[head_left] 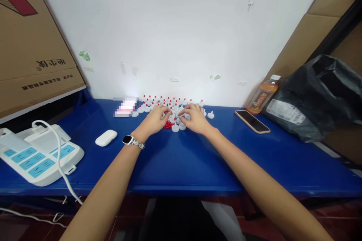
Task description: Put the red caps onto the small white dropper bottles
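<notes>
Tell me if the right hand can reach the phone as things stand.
Probably yes. Between the right hand and the phone, the table shows only white caps near the hand. The bottle and bag sit beyond the phone, leaving its near side open. Whether the hand holds something is unclear.

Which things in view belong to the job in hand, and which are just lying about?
Seemingly in the job:
- white caps
- small red tips
- red-tipped caps

Apparently lying about:
- phone
- drink bottle
- black bag
- power strip
- small white case

Upside-down “绝尘侠®” (51, 63) on carton (31, 39), bottle lettering (260, 99) too blurred
</notes>
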Motion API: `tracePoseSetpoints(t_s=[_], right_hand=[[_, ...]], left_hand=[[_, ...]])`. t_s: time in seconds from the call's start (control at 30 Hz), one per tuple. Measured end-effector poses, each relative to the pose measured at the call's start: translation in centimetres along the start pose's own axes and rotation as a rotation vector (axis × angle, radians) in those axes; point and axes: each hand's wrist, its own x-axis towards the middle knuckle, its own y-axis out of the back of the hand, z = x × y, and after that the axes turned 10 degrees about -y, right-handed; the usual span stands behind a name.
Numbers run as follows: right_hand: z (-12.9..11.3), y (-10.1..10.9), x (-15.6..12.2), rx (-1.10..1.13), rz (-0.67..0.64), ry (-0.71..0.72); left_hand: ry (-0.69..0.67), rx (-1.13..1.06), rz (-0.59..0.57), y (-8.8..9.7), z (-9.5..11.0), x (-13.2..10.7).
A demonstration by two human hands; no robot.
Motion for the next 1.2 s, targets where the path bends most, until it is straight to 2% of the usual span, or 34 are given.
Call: tracePoseSetpoints(t_s=[0.13, 0.27, 0.37, 0.47, 0.57, 0.77, 0.9, 1.03, 1.13, 1.2], right_hand=[[-0.9, -0.6, 1.3, -0.118, -0.101, 0.034], [-1.0, -0.7, 1.3, -0.089, -0.145, 0.002], [-0.9, -0.3, 1.1, -0.023, -0.121, -0.038], [-0.5, -0.4, 1.9, 0.000, -0.015, -0.107], [0.2, -1.0, 4.0, -0.041, 0.067, -0.178], [0.5, -2.6, 9.3, -0.111, -0.083, -0.285], [-0.1, -3.4, 10.9, -0.121, -0.109, -0.325], [-0.2, -2.9, 10.6, -0.073, -0.004, -0.280], [0.0, -1.6, 9.1, 0.092, 0.097, -0.214], [0.1, -0.7, 7.5, 0.226, 0.108, -0.169]], left_hand=[[0.002, 0.011, -0.010, 0.0, -0.3, -0.1], [-0.004, 0.000, -0.011, 0.0, -0.2, -0.1], [0.000, 0.005, -0.011, 0.0, 0.0, 0.0], [0.010, 0.000, -0.016, 0.0, 0.0, 0.0], [0.016, -0.005, -0.026, -0.1, 0.0, 0.0], [0.033, -0.017, -0.029, 0.0, -0.3, -0.3], [0.034, -0.013, -0.019, 0.2, -0.6, -0.4], [0.025, -0.001, 0.001, 0.4, -0.5, -0.3], [0.018, -0.018, 0.026, 0.7, 0.0, -0.2], [0.014, -0.040, 0.040, 0.8, 0.6, 0.0]])
